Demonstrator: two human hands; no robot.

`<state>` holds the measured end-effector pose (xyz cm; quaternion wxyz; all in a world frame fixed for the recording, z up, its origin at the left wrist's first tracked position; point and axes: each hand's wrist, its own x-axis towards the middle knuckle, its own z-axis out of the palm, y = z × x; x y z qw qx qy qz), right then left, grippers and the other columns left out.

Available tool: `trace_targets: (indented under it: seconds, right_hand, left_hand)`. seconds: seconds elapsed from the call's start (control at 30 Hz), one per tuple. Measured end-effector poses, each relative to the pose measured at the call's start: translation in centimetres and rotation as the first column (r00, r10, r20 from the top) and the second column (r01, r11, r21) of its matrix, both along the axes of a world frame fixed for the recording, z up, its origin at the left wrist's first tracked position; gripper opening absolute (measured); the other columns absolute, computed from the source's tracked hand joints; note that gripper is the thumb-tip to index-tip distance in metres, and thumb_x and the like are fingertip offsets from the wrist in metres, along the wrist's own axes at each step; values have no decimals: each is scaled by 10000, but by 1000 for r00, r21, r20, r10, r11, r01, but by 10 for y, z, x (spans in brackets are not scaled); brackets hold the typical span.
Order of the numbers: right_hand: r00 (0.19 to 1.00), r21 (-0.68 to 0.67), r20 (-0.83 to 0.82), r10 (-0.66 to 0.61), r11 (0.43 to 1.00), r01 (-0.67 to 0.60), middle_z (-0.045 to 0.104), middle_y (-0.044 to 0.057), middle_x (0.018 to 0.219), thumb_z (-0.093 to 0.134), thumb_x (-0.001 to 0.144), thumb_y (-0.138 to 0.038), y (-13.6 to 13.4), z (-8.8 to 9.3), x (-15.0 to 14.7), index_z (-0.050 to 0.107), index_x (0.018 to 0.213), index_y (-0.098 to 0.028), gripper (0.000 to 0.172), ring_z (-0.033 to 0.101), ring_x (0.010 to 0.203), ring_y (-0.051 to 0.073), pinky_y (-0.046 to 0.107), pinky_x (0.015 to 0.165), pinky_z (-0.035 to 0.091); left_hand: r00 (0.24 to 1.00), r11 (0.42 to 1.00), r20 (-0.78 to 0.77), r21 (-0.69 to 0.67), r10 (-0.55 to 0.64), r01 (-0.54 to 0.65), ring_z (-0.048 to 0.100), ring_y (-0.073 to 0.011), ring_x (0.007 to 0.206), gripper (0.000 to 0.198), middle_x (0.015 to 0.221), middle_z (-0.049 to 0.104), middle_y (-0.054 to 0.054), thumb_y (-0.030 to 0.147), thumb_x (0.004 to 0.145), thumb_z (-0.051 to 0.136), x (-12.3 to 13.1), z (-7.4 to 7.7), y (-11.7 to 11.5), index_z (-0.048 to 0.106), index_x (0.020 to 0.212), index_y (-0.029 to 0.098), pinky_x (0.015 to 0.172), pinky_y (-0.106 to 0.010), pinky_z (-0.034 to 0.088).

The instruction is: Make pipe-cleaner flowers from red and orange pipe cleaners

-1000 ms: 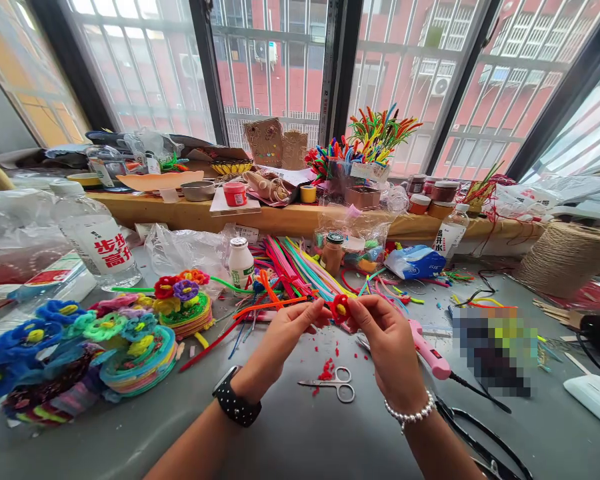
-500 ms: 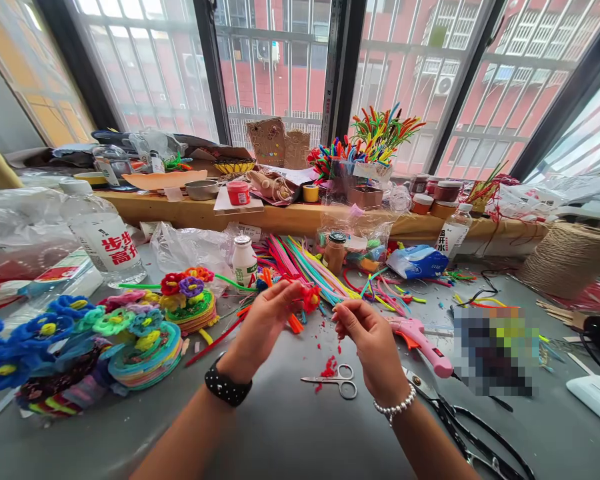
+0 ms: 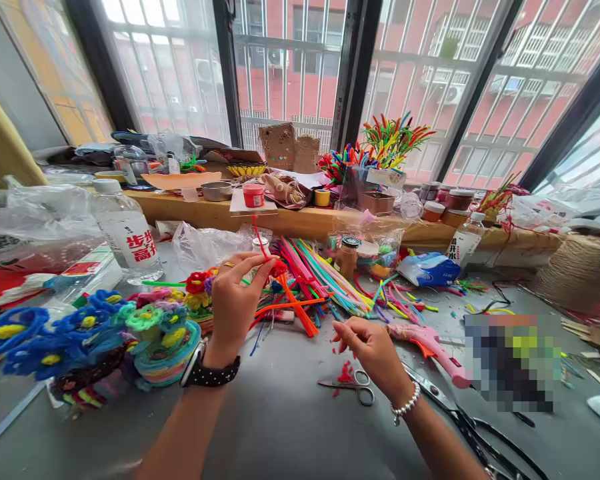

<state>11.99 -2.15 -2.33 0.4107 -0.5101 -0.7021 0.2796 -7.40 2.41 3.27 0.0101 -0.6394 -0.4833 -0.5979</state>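
Note:
My left hand (image 3: 237, 307) is raised left of centre and closed on a red pipe cleaner (image 3: 260, 237). Its thin end points up above the fingers, and a curled red tuft (image 3: 279, 268) shows at the fingertips. Lower and to the right, my right hand (image 3: 373, 350) has its fingers pinched together; what they hold, if anything, is hidden. Bits of red fluff (image 3: 345, 371) lie on the grey table below that hand, with a few more close under its fingertips. Beside the fluff are small scissors (image 3: 364, 388). Orange pipe cleaners (image 3: 303, 313) lie behind, between my hands.
Pipe-cleaner flowers (image 3: 80, 333) stand at left beside a large water bottle (image 3: 130, 233). A bundle of coloured pipe cleaners (image 3: 325, 273) lies at the back. To the right are a pink glue gun (image 3: 445, 363), large black-handled shears (image 3: 465, 420) and a twine spool (image 3: 577, 270).
My left hand has lifted and turned, so the red pipe cleaner's end now points upward. The right hand stays pinched near the scissors. The whole view has shifted slightly.

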Motion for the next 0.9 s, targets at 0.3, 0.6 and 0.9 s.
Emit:
trace_targets:
  seconds: [0.3,0.6,0.9]
  right_hand:
    - [742,66,665,83,984,-168,635,43,880,492,766,-221,37,-1,-50,613,907,-189,189,536,862,172,244,725,408]
    - [623,74,781,29,987,-139,614,104,879,409,753,-88,60,-6,-91,596,844,-143,216,550,838,215,270,608,433]
    - [613,22,789,47,994,-105,643,84,778,499,729,-221,45,0,-68,605,750,-154,127,591,726,212,257,553,404]
  left_hand:
    - [999,1000,40,-12,6,-5,545,-152,794,115,773,591,-25,270,682,575,-10,-2,3,578,646,161,764,-267,397]
    - [996,994,73,-99,-43,50,566,-147,742,117,758,627,-16,277,707,544,-7,-3,0,604,732,180,719,-246,408]
    - [990,984,127,-159,-55,75,573,-126,654,163,705,624,1,332,714,528,-5,-3,-2,583,729,179,646,-218,424]
